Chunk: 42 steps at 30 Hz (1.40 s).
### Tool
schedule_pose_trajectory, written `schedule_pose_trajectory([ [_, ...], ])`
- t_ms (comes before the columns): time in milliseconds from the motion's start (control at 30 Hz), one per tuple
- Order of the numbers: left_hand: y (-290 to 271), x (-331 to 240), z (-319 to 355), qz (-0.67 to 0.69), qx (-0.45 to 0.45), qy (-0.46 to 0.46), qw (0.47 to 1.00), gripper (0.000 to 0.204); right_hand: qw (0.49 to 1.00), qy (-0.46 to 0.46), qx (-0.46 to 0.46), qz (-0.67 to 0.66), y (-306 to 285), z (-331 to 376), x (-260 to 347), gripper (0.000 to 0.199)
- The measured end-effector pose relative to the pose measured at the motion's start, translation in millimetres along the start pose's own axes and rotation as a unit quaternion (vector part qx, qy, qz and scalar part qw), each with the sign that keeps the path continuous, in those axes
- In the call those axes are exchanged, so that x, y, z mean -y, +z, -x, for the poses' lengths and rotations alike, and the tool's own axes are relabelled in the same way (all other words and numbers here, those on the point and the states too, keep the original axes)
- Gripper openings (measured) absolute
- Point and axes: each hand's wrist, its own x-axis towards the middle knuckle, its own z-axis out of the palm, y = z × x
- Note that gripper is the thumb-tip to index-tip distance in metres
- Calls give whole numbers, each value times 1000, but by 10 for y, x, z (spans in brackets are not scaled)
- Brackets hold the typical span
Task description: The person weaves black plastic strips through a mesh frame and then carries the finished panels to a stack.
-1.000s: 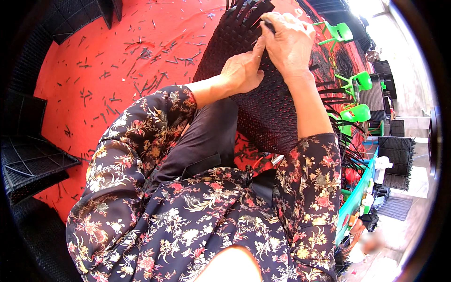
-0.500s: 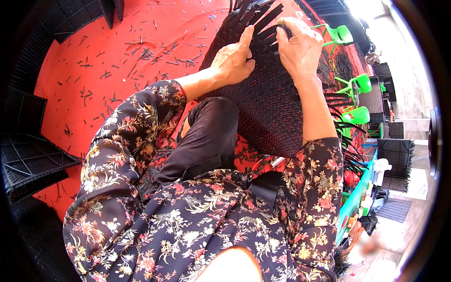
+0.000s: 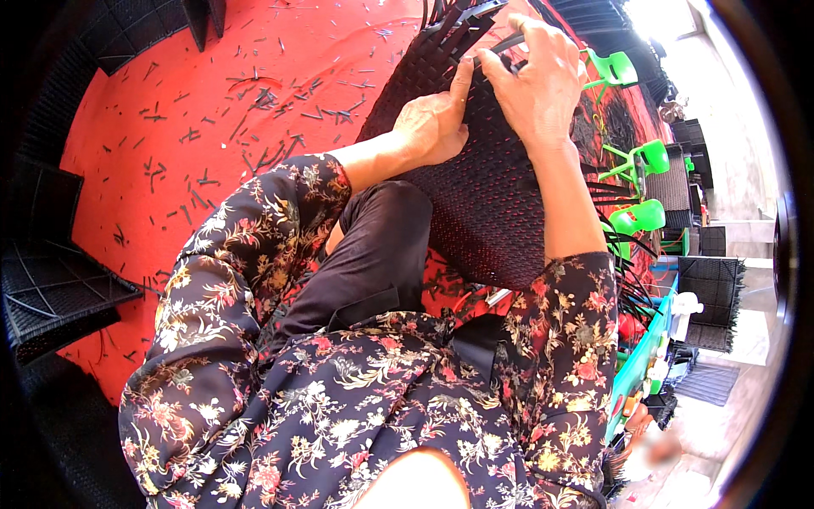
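A large black woven panel [image 3: 475,199] of flat plastic strips leans in front of me beside my raised knee, with loose strip ends at its top. My left hand [image 3: 431,127] rests against its upper left part. The index finger is stretched out, its tip touching the weave, and the thumb stands apart from it. At the top edge my right hand [image 3: 543,85] pinches a black plastic strip [image 3: 509,42] between thumb and fingers. The fingers partly hide where this strip enters the weave.
Black strip scraps [image 3: 264,97] litter the red floor covering [image 3: 161,85]. Dark woven panels [image 3: 59,284] stand at the left. Several small green chairs [image 3: 638,217] line the right, near a blue-green table edge [image 3: 632,373] and a blurred person [image 3: 657,450]. Long loose strips hang beside my right forearm.
My left hand has moved slightly right and down along the panel. The right hand has shifted a little, bending the strip back at the top edge.
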Motion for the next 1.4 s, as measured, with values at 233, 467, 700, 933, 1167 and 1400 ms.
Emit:
schedule_pose_trajectory([
  [233, 51, -2, -34, 12, 1, -18, 1000, 95, 993, 33, 108, 44, 179, -152, 110, 36],
  [467, -25, -38, -12, 16, -5, -9, 1000, 92, 997, 33, 66, -39, 352, -143, -82, 14],
  [700, 81, 56, 22, 20, -52, 26, 998, 91, 994, 52, 75, -61, 301, -98, -141, 11],
  [933, 83, 229, 129, 106, -134, 6, 985, 83, 990, 84, 109, -40, 295, -6, -232, 9],
  [1167, -20, 193, -100, 89, -153, 16, 984, 80, 991, 79, 106, -22, 271, 44, -223, 10],
  [1400, 2, 173, -165, 53, -149, 13, 987, 81, 989, 86, 112, -37, 224, 15, -202, 11],
])
